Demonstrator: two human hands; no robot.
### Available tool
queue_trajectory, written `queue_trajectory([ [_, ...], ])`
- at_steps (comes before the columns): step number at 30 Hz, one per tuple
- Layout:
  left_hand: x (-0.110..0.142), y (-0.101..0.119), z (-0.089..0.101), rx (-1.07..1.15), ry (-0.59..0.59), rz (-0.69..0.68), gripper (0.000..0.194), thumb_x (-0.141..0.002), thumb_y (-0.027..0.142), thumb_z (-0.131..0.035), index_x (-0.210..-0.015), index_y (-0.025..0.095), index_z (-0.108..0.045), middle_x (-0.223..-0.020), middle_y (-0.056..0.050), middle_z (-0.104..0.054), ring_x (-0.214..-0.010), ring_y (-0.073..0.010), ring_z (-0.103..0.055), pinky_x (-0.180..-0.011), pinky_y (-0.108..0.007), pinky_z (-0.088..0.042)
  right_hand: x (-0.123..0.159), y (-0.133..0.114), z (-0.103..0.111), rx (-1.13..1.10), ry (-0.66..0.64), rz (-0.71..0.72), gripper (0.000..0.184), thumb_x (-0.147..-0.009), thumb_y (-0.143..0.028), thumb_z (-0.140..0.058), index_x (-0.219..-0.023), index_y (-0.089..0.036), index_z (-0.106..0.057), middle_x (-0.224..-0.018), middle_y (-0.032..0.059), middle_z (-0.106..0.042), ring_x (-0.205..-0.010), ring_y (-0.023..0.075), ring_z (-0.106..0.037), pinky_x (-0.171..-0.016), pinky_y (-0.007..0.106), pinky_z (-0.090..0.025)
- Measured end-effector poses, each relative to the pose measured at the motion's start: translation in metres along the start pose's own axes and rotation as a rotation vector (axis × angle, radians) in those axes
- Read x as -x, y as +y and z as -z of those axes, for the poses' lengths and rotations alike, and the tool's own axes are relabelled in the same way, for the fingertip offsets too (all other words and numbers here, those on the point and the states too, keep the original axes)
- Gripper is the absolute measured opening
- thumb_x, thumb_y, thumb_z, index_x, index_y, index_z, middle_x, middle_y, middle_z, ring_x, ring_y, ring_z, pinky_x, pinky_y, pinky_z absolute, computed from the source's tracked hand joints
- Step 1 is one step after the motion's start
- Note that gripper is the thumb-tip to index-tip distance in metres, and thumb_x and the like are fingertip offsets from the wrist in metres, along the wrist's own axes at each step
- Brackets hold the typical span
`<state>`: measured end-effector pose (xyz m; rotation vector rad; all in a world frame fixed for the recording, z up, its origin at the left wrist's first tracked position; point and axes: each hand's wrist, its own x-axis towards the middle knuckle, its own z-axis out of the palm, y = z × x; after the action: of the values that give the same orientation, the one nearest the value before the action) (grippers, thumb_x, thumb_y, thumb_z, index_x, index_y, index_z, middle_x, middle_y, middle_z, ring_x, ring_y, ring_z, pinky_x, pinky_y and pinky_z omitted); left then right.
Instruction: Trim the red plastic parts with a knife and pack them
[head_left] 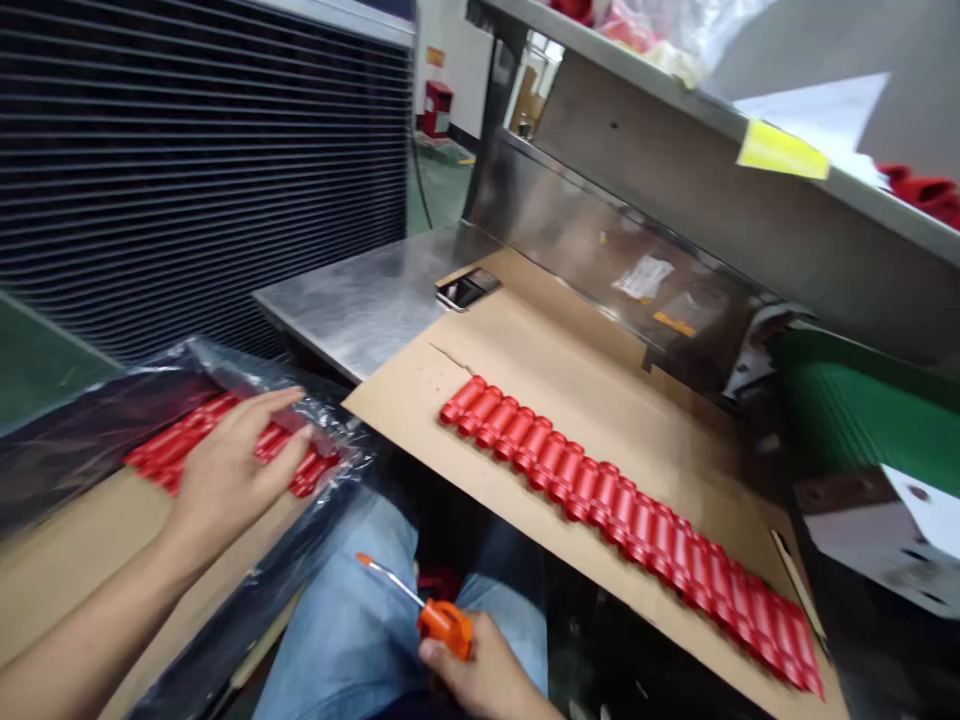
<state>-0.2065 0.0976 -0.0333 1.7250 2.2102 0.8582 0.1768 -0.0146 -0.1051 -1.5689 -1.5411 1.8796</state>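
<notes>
My left hand (236, 470) is over the plastic-lined box at the left, right above a layer of red ribbed cylindrical parts (180, 440). Its fingers are stretched out and its thumb is apart from them; whether it touches the parts I cannot tell. My right hand (484, 670), low over my lap, is closed around the orange handle of a screwdriver (446, 625). The shaft points up and left and ends in an orange tip. On the bench, a long slanting row of similar red parts (622, 510) lies side by side on brown cardboard (517, 320).
The box has a clear plastic liner (277, 600) and cardboard (82, 540) inside. A phone (469, 288) lies at the cardboard's far corner on the metal bench (360, 290). At the right stand a green object (870, 420) and a white metal bracket (885, 540). A shelf (660, 90) overhangs the bench.
</notes>
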Motion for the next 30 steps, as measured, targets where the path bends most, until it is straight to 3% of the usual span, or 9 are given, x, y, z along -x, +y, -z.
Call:
queue_trajectory([
  [3,-0.027,0.108,-0.023,-0.015,-0.173,-0.243,0.068,-0.109,0.064,-0.047,-0.160,0.022,-0.062,-0.164,-0.015,-0.071,-0.157,-0.0336,-0.063,-0.136,-0.045,-0.045,0.003,0.005,0.005,-0.082,-0.021,-0.013,0.057,-0.088,-0.075,-0.089,-0.083,-0.022,-0.069,-0.065,-0.0051,-0.055,-0.061,0.0129,-0.051,-0.059,0.025,-0.045],
  [5,-0.044,0.169,-0.043,-0.106,-0.291,-0.293,0.088,-0.103,0.069,-0.055,-0.174,0.017,-0.053,-0.167,-0.023,-0.068,-0.155,-0.0439,-0.064,-0.132,-0.055,-0.048,0.007,0.009,0.011,-0.129,-0.021,-0.006,0.053,-0.091,-0.072,-0.086,-0.085,-0.022,-0.068,-0.067,-0.0051,-0.055,-0.062,0.0130,-0.052,-0.059,0.025,-0.044],
  [7,-0.060,0.211,-0.061,-0.230,-0.381,-0.249,0.109,-0.095,0.076,-0.063,-0.179,0.009,-0.048,-0.157,-0.034,-0.070,-0.144,-0.0580,-0.068,-0.119,-0.069,-0.053,0.012,0.014,0.017,-0.168,-0.010,0.007,0.050,-0.093,-0.067,-0.086,-0.084,-0.022,-0.065,-0.068,-0.0054,-0.055,-0.063,0.0129,-0.051,-0.060,0.025,-0.043],
  [10,-0.080,0.245,-0.076,-0.382,-0.500,-0.180,0.125,-0.083,0.088,-0.068,-0.180,0.012,-0.047,-0.153,-0.040,-0.069,-0.138,-0.0654,-0.068,-0.107,-0.073,-0.055,0.018,0.025,0.026,-0.214,0.024,0.018,0.049,-0.092,-0.060,-0.088,-0.079,-0.022,-0.060,-0.067,-0.0066,-0.052,-0.065,0.0120,-0.049,-0.062,0.025,-0.041],
  [14,-0.098,0.261,-0.085,-0.510,-0.631,-0.130,0.125,-0.073,0.085,-0.075,-0.179,0.023,-0.054,-0.153,-0.034,-0.069,-0.137,-0.0634,-0.069,-0.106,-0.067,-0.056,0.022,0.041,0.036,-0.263,0.019,-0.009,0.042,-0.090,-0.052,-0.089,-0.078,-0.023,-0.062,-0.063,-0.0068,-0.054,-0.063,0.0130,-0.052,-0.061,0.024,-0.042],
  [19,-0.107,0.265,-0.087,-0.557,-0.687,-0.138,0.115,-0.060,0.067,-0.084,-0.166,0.027,-0.070,-0.140,-0.023,-0.072,-0.129,-0.0524,-0.072,-0.109,-0.053,-0.056,0.022,0.049,0.043,-0.309,-0.042,-0.027,0.039,-0.092,-0.057,-0.087,-0.090,-0.020,-0.075,-0.064,-0.0050,-0.063,-0.062,0.0151,-0.063,-0.060,0.024,-0.047],
  [22,-0.106,0.259,-0.090,-0.546,-0.663,-0.146,0.107,-0.058,0.062,-0.084,-0.159,0.029,-0.075,-0.138,-0.021,-0.069,-0.128,-0.0515,-0.070,-0.107,-0.054,-0.056,0.020,0.050,0.044,-0.328,-0.056,-0.031,0.045,-0.091,-0.063,-0.087,-0.095,-0.019,-0.077,-0.064,-0.0056,-0.064,-0.062,0.0142,-0.064,-0.060,0.023,-0.048],
  [25,-0.103,0.247,-0.100,-0.527,-0.593,-0.132,0.102,-0.062,0.064,-0.083,-0.158,0.030,-0.074,-0.145,-0.023,-0.064,-0.135,-0.0568,-0.062,-0.107,-0.061,-0.055,0.018,0.052,0.044,-0.334,-0.068,-0.045,0.050,-0.090,-0.068,-0.087,-0.094,-0.020,-0.074,-0.065,-0.0054,-0.065,-0.060,0.0145,-0.065,-0.059,0.024,-0.050],
  [30,-0.098,0.223,-0.105,-0.438,-0.495,-0.148,0.096,-0.060,0.063,-0.091,-0.150,0.031,-0.077,-0.140,-0.021,-0.062,-0.133,-0.0561,-0.060,-0.108,-0.065,-0.051,0.018,0.052,0.046,-0.318,-0.052,-0.048,0.040,-0.091,-0.058,-0.086,-0.088,-0.022,-0.069,-0.064,-0.0055,-0.063,-0.060,0.0147,-0.064,-0.058,0.023,-0.048],
])
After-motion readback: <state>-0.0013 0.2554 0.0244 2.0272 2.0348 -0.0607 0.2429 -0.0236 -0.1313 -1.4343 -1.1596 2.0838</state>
